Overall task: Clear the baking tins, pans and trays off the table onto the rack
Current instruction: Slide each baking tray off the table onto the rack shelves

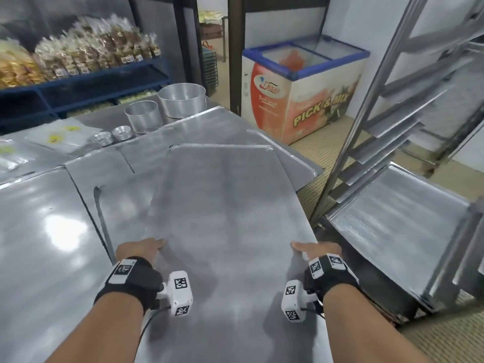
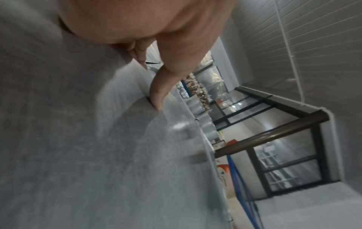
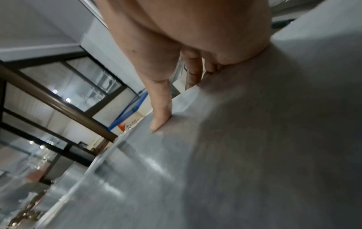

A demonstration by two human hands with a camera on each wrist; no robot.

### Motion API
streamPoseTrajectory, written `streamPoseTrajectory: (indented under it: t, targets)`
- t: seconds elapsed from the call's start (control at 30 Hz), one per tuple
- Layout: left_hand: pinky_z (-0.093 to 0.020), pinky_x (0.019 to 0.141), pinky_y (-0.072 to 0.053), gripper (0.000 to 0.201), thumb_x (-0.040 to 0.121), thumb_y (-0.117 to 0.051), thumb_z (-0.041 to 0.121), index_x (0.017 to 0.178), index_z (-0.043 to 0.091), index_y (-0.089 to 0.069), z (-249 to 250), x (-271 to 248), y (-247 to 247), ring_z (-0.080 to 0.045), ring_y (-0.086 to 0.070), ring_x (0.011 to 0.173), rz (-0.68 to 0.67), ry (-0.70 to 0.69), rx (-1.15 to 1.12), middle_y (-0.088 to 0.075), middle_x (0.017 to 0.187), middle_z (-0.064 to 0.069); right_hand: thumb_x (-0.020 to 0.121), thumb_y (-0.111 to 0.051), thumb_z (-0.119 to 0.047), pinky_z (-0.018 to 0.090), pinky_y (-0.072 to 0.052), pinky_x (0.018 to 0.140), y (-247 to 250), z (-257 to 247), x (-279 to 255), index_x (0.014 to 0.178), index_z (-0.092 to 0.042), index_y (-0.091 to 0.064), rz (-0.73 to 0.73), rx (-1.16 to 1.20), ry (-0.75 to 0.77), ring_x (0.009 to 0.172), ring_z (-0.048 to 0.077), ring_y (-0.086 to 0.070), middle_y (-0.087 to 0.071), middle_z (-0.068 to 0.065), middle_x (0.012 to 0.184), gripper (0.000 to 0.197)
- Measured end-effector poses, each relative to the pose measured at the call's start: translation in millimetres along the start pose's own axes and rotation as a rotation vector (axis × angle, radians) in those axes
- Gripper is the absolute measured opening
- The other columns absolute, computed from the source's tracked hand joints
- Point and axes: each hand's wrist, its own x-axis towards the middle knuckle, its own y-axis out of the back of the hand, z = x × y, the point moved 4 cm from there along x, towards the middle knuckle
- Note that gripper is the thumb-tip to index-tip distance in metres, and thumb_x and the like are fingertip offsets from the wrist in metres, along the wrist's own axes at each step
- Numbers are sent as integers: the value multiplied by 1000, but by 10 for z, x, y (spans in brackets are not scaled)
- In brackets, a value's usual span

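I hold a large flat metal baking tray [image 1: 225, 218] by its two long sides, low in the head view and above the table. My left hand [image 1: 145, 248] grips its left edge with the thumb [image 2: 159, 94] on top and the fingers underneath. My right hand [image 1: 310, 249] grips the right edge the same way, thumb [image 3: 161, 113] pressed on the tray's surface [image 3: 245, 155]. The steel rack [image 1: 387, 106] stands to the right, with one perforated tray [image 1: 398, 221] lying on a low rail.
More flat trays [image 1: 44, 244] [image 1: 209, 127] lie on the table. Two round tins [image 1: 182, 99] [image 1: 142, 115] and two stacks of small tins [image 1: 102, 138] stand at its far end. A chest freezer [image 1: 301, 93] is behind, and shelves of bagged goods [image 1: 78, 56] are at the left.
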Motion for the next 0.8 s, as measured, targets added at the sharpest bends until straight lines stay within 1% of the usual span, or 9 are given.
streamPoseTrajectory:
  t: [0.07, 0.2, 0.3, 0.37, 0.43, 0.47, 0.6, 0.7, 0.8]
  targets:
    - [-42, 90, -55, 47, 75, -85, 30, 100, -4, -65, -41, 27, 69, -38, -66, 98, -28, -66, -58, -68, 106, -19, 63, -93, -20, 30, -45, 70, 50, 135, -195, 84, 3, -67, 62, 65, -13, 73, 24, -59, -59, 4, 67, 40]
    - [-43, 80, -55, 43, 77, -85, 21, 94, -12, -63, -164, 182, 199, -31, -61, 75, -95, -119, -98, -63, 83, -16, 66, -91, -21, 30, -45, 69, 62, 485, -628, 84, -2, -65, 129, 176, -33, 72, 22, -56, -57, 3, 68, 38]
    - [-38, 78, -48, 44, 82, -80, 16, 110, -13, -63, -198, 190, 381, -34, -61, 85, -145, -210, -51, -67, 104, -25, 65, -91, -18, 27, -42, 56, 7, 750, -1040, 74, -4, -56, 225, 205, -84, 61, 19, -51, -55, 3, 65, 39]
    - [-36, 78, -43, 38, 84, -76, 12, 114, -8, -65, -182, 210, 517, -33, -55, 88, -198, -305, -39, -64, 109, -27, 67, -90, -26, 27, -42, 58, -79, 921, -1300, 82, -5, -64, 261, 241, -82, 64, 20, -56, -63, 7, 79, 37]
    - [-35, 78, -40, 15, 84, -75, 10, 93, 3, -65, -178, 234, 619, -30, -48, 84, -237, -371, -13, -58, 99, -20, 72, -86, -32, 29, -48, 73, -151, 1071, -1574, 106, -2, -70, 279, 273, -91, 88, 25, -65, -69, 13, 102, 48]
    - [-35, 78, -41, 17, 83, -75, 9, 79, 6, -59, -193, 268, 633, -30, -47, 83, -253, -367, -23, -56, 96, -18, 74, -86, -29, 30, -48, 78, -171, 1135, -1705, 113, 2, -68, 299, 310, -101, 94, 26, -65, -69, 14, 108, 53]
    - [-38, 79, -46, 34, 77, -78, 12, 61, 15, -48, -199, 218, 625, -29, -48, 80, -351, -398, -30, -56, 89, -14, 59, -94, -18, 34, -55, 83, -146, 1395, -2140, 104, 11, -65, 358, 445, -145, 97, 35, -67, -70, 19, 102, 62]
    - [-44, 84, -54, 26, 65, -80, 17, 67, 13, -54, -224, 195, 470, -27, -52, 78, -442, -391, -19, -58, 85, -13, 60, -92, -23, 25, -55, 59, -64, 1584, -2423, 84, -3, -65, 394, 555, -140, 80, 30, -66, -72, 18, 95, 41]
    - [-58, 71, -58, 35, 37, -81, 11, 64, 7, -60, -294, 542, -46, -23, -54, 66, -533, -342, -52, -62, 69, -12, 71, -84, -3, 29, -47, 53, 124, 1737, -2804, 77, 3, -60, 477, 634, -191, 60, 23, -54, -61, 11, 74, 26]
